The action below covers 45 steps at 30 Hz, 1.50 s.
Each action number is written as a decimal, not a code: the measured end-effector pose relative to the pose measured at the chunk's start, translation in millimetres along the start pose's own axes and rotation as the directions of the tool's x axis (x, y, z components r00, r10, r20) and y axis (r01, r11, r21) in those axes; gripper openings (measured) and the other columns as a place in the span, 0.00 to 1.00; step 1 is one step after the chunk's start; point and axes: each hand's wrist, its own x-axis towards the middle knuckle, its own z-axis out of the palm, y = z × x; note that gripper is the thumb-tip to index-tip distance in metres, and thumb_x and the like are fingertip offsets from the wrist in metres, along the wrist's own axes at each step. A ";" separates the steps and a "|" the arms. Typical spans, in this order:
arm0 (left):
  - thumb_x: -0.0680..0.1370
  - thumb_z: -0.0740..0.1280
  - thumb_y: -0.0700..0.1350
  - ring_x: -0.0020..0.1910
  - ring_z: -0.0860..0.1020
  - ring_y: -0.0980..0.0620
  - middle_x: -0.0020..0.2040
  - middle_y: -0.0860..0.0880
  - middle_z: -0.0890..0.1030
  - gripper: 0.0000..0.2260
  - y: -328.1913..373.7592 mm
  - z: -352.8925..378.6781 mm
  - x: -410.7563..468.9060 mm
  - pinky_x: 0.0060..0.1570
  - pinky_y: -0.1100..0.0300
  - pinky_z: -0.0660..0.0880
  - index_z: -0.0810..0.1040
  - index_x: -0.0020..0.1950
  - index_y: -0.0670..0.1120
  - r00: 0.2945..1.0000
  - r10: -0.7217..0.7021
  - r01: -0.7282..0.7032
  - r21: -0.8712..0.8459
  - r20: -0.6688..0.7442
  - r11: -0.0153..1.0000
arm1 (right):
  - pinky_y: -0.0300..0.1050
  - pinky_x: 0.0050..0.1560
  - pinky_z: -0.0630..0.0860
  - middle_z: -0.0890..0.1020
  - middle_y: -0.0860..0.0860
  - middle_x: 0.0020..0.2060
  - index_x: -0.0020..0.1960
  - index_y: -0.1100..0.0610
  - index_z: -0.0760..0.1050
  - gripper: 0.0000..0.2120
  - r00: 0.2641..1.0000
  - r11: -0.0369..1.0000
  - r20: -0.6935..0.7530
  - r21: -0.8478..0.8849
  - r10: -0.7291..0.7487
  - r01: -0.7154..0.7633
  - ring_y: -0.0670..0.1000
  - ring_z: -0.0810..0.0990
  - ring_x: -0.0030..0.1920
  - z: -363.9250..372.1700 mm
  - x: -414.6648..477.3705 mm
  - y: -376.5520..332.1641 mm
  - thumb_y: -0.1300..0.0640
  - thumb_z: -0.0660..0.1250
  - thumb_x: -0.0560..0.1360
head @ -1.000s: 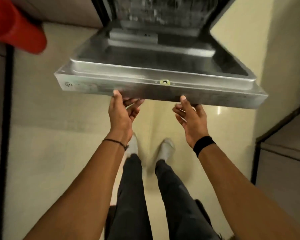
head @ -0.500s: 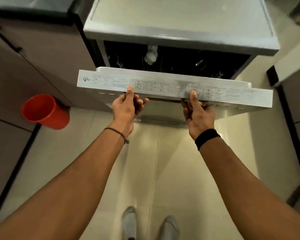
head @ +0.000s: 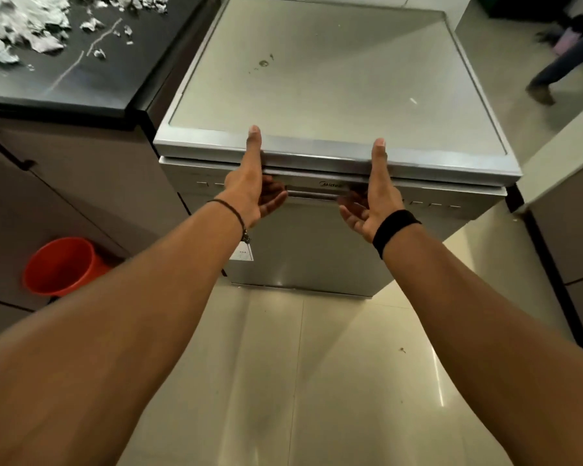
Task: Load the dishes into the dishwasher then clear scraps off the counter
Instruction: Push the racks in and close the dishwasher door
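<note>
The dishwasher door [head: 310, 243] has swung up shut under my left hand [head: 249, 193] and right hand [head: 374, 200], whose grip I cannot tell, so the scraps [head: 17, 28] on the tabletop [head: 81, 82] come next.

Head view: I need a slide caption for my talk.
Left hand and right hand set thumbs atop the closed dishwasher; scraps lie on the counter.

Dark counter [head: 91, 82]: white crumpled scraps [head: 17, 25] piled at its far left, smaller bits trailing right; tiled floor [head: 317, 381]: dishwasher [head: 317, 79] beside the counter, orange bucket [head: 61, 267] left of it, one small speck [head: 402, 349].
</note>
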 end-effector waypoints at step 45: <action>0.75 0.70 0.52 0.76 0.60 0.42 0.78 0.45 0.63 0.37 28.3 -144.5 88.9 0.73 0.45 0.55 0.56 0.80 0.55 0.371 0.678 -0.381 0.770 0.634 -0.512 | 0.56 0.77 0.55 0.68 0.53 0.74 0.76 0.53 0.65 0.35 0.155 -0.452 0.709 -0.586 -0.688 0.673 0.56 0.61 0.77 61.9 48.9 57.0 0.44 0.71 0.73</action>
